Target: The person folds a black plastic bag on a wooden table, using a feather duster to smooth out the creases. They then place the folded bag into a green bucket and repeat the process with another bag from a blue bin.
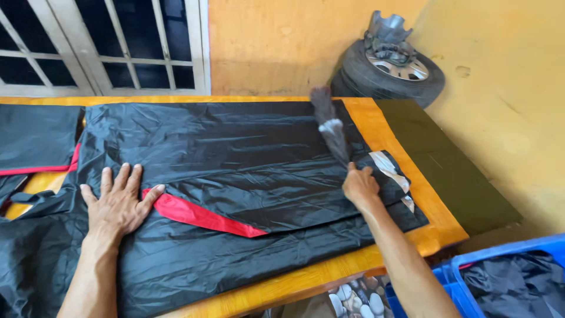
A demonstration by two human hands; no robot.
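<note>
While the orange wooden desk (376, 126) runs across almost the whole view, most of its top is hidden under a large black waterproof garment (235, 153), a thin, creased sheet of shiny fabric spread flat from the left edge to near the right end. A dark olive mat (447, 165) lies along the desk's right end, just beside the garment. Behind the desk a yellow wall rises, with a white barred window (106, 47) on the left and a car tyre (391, 73) on its rim leaning in the corner. At the lower right, below the desk, stands a blue plastic crate (518, 253) with more black fabric in it. A red trim strip (203, 215) crosses the garment's folded front panel diagonally, and a second red edge shows on another black piece at the far left. The left hand (118, 203) lies flat and open on the fabric, fingers spread, pressing it down, its thumb touching the upper end of the red trim. The right hand (360, 185) is clenched around the handle of a small brush (329, 126), whose dark and grey bristles are blurred as they stand above the cloth near the garment's right edge. Just right of that hand a pale silvery patch (388, 168) lies on the black fabric.
</note>
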